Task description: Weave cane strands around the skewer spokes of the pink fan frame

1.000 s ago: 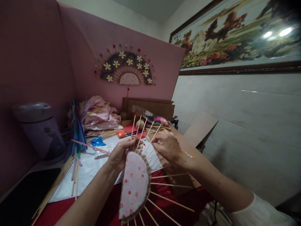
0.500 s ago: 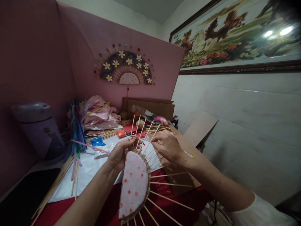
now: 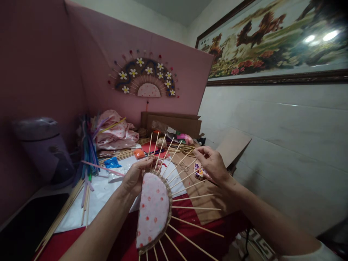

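My left hand (image 3: 138, 174) is closed around the upper end of a half-round fan frame (image 3: 153, 212), covered in pale pink cloth with red dots and edged with braided brown twine. Thin wooden sticks (image 3: 197, 226) radiate from its curved edge. My right hand (image 3: 213, 165) is raised to the right of the upper sticks, thumb and fingertips pinched together on a thin strand of brown twine (image 3: 181, 165), hard to make out at the fingertips. Part of the strand loops between the hands, behind the sticks.
A finished flowered fan (image 3: 148, 74) hangs on the pink panel. Behind my hands lie an orange packet (image 3: 139, 153), a blue packet (image 3: 112, 162) and crumpled pink cloth (image 3: 115, 132). Cardboard (image 3: 210, 208) covers the table's right side. A purple flask (image 3: 49, 152) stands left.
My right hand has moved right, away from the sticks, still pinching. The fan frame has shifted slightly left in my left hand. A patterned item has come into view beside my right hand.
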Motion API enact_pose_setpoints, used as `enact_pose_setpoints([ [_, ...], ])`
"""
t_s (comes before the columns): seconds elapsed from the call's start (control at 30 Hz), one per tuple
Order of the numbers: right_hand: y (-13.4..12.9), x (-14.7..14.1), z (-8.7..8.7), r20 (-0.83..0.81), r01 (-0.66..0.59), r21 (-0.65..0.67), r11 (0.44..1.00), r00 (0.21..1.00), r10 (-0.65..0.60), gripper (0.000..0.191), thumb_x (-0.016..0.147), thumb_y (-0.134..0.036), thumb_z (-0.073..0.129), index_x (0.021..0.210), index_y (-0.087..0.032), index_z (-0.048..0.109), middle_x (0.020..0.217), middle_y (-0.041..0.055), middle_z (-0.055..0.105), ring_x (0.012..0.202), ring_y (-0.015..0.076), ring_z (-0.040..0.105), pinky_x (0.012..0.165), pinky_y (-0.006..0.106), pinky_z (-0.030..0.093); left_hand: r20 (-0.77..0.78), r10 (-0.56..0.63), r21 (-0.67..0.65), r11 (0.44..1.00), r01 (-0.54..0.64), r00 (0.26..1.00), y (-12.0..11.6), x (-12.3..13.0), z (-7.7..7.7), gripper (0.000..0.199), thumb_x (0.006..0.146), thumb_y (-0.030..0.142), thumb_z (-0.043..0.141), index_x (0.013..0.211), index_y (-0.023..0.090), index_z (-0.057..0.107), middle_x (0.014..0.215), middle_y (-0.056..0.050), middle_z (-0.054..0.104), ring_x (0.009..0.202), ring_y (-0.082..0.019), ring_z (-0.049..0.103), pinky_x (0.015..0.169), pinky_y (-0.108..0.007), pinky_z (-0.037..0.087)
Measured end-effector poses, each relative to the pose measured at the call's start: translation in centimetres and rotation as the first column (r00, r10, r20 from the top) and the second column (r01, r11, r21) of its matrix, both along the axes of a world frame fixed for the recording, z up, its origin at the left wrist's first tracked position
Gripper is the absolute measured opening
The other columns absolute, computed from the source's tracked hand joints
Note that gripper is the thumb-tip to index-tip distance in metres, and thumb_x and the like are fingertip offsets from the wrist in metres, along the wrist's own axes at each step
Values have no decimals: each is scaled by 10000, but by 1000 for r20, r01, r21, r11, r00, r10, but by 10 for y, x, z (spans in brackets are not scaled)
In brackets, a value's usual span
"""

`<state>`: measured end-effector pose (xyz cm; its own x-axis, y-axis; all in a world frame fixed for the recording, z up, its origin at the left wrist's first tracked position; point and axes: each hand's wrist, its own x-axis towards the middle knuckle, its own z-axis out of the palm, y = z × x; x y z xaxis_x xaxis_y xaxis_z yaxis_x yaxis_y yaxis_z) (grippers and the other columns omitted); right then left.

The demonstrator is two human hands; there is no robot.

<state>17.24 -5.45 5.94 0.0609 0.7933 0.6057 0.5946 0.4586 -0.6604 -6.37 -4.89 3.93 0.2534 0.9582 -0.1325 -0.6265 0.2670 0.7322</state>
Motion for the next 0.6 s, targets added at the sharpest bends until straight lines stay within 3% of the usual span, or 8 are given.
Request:
enact_pose_setpoints([
  [0.1, 7, 16, -9, -208, -119, -232, 966, 976, 70, 352, 792, -511, 504, 795, -178, 617, 692, 17, 568, 586, 142, 515, 530, 270, 406, 21, 11, -9, 1000, -10, 1000, 1, -1, 0, 148, 726, 29, 513, 782, 59, 646, 694, -96, 686, 577, -152, 638, 543, -239, 517],
  [0.2, 17, 30, -17, -342, -289, -355, 889, 925, 164, 375, 783, -517, 512, 837, -172, 649, 810, 51, 613, 699, 159, 559, 603, 281, 437, 33, 22, -30, 999, -21, 999, 3, -2, 0, 154, 742, 31, 498, 777, 56, 646, 694, -105, 687, 586, -164, 643, 564, -267, 530],
  [0.33, 24, 39, -19, -377, -542, -419, 729, 834, 403, 315, 757, -417, 595, 967, -192, 663, 1072, 80, 616, 958, 199, 542, 760, 305, 436, 68, 44, -64, 997, -40, 997, 6, -4, -1, 151, 761, 36, 495, 765, 68, 643, 701, -109, 689, 601, -167, 650, 575, -274, 534],
  [0.47, 19, 31, -12, -349, -660, -492, 568, 747, 566, 384, 707, -326, 665, 1071, -215, 610, 1143, 60, 574, 921, 176, 538, 714, 285, 449, 106, 5, -82, 997, 4, 994, 8, -8, -2, 134, 765, 48, 509, 780, 82, 638, 688, -104, 688, 569, -164, 643, 525, -262, 519],
  [0.53, 17, 25, -9, -313, -664, -531, 527, 731, 607, 390, 674, -306, 700, 1043, -213, 614, 1064, 54, 591, 853, 160, 540, 679, 274, 452, 117, -4, -89, 996, 14, 993, 9, -9, -2, 123, 765, 56, 519, 784, 88, 636, 675, -98, 687, 552, -163, 639, 506, -259, 513],
  [0.6, 18, 22, -7, -292, -659, -536, 528, 732, 616, 313, 658, -302, 718, 943, -199, 640, 951, 47, 600, 788, 145, 535, 643, 261, 443, 127, 6, -89, 996, 5, 992, 10, -9, -2, 126, 764, 51, 518, 790, 83, 637, 669, -97, 685, 555, -158, 639, 510, -247, 511],
])
